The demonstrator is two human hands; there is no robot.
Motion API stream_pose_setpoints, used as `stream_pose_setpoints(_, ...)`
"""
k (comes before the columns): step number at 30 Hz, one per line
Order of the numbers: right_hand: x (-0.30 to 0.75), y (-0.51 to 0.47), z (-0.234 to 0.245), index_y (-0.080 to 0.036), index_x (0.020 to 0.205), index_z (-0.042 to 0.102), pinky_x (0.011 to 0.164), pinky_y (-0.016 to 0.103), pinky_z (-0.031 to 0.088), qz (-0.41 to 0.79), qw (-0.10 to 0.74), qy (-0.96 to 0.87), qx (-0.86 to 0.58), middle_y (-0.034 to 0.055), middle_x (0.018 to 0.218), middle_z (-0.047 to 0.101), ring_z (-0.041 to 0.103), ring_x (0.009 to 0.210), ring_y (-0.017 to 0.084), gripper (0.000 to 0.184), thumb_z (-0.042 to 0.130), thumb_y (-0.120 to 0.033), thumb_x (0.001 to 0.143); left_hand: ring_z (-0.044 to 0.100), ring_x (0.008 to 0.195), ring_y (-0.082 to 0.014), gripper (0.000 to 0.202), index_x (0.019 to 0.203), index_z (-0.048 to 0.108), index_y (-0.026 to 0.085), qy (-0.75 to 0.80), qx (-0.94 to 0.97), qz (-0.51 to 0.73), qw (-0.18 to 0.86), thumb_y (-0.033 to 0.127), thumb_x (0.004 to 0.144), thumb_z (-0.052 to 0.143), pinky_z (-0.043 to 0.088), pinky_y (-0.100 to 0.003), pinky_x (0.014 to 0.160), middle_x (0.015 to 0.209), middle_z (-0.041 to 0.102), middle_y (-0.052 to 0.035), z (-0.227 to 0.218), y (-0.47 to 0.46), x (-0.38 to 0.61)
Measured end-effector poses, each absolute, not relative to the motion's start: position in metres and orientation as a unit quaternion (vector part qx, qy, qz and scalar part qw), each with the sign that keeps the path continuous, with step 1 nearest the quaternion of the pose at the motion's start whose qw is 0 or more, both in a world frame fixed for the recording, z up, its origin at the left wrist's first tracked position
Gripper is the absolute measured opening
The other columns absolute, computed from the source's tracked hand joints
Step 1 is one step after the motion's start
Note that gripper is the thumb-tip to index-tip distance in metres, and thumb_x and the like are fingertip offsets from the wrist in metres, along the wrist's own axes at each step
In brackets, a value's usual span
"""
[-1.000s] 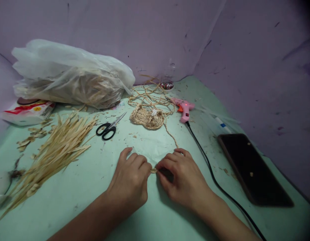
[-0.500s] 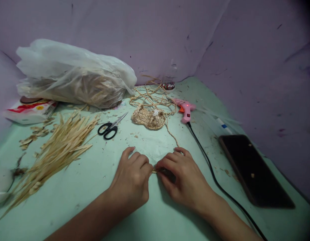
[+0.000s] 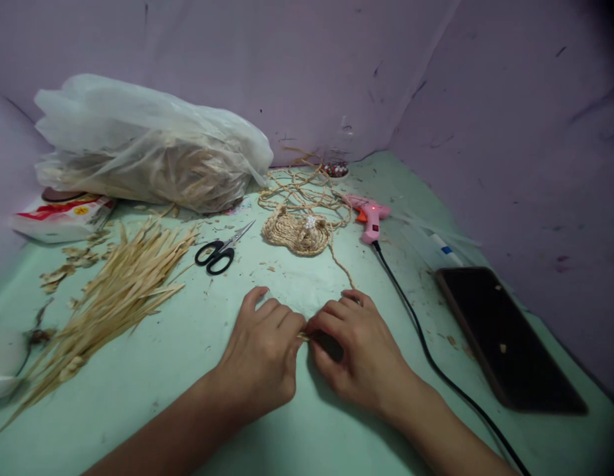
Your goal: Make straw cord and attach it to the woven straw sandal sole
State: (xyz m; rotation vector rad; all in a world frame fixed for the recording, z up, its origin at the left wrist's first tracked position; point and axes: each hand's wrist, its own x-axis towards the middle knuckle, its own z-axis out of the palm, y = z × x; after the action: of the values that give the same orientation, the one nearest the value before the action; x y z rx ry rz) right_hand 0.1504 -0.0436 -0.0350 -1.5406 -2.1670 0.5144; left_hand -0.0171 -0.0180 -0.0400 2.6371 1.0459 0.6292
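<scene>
My left hand (image 3: 264,344) and my right hand (image 3: 354,344) meet near the front middle of the table, fingertips almost touching. Both are closed in a pinch on a thin straw-coloured cord (image 3: 341,263). Only a short bit of it shows between them; the rest lies hidden under the fingers. From my right hand the twisted cord runs back to a coiled, woven piece (image 3: 293,233) with a cluster of white beads (image 3: 311,223) on it. Behind that piece lies a loose tangle of the same cord (image 3: 300,188).
Black-handled scissors (image 3: 220,255) and a bundle of dry fibre strips (image 3: 121,301) lie left, before a stuffed plastic bag (image 3: 153,149) and a box (image 3: 63,217). At right are a pink glue gun (image 3: 370,218), its black cable (image 3: 411,311), a phone (image 3: 510,340) and a bead container (image 3: 335,165).
The hands keep their pinch on the cord, with only a tiny shift of the fingers. The whole view has slid slightly.
</scene>
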Motion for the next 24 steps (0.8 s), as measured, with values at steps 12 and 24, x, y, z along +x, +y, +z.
stream_pose_setpoints(12, 0.146, -0.043, -0.037, -0.021, 0.069, 0.065, 0.09, 0.039, 0.03, 0.159, 0.236, -0.776, -0.563, -0.0003, 0.066, 0.062, 0.053, 0.068, 0.016, 0.011, 0.054, -0.018, 0.07, 0.049, 0.074, -0.0196, 0.015, 0.072, 0.06, 0.016, 0.357, 0.904, 0.198, 0.126, 0.011, 0.075, 0.046, 0.033, -0.052, 0.092, 0.072, 0.055, -0.006, -0.037, -0.017, -0.017)
stream_pose_setpoints(24, 0.144, -0.043, -0.037, -0.021, 0.07, 0.065, 0.093, 0.04, 0.029, 0.16, 0.216, -0.771, -0.577, 0.0001, 0.066, 0.062, 0.054, 0.07, 0.016, 0.011, 0.054, -0.019, 0.072, 0.053, 0.081, -0.0206, 0.011, 0.083, 0.06, 0.017, 0.351, 0.895, 0.217, 0.171, 0.016, 0.075, 0.052, 0.033, -0.049, 0.092, 0.082, 0.06, -0.0054, -0.024, -0.012, -0.029)
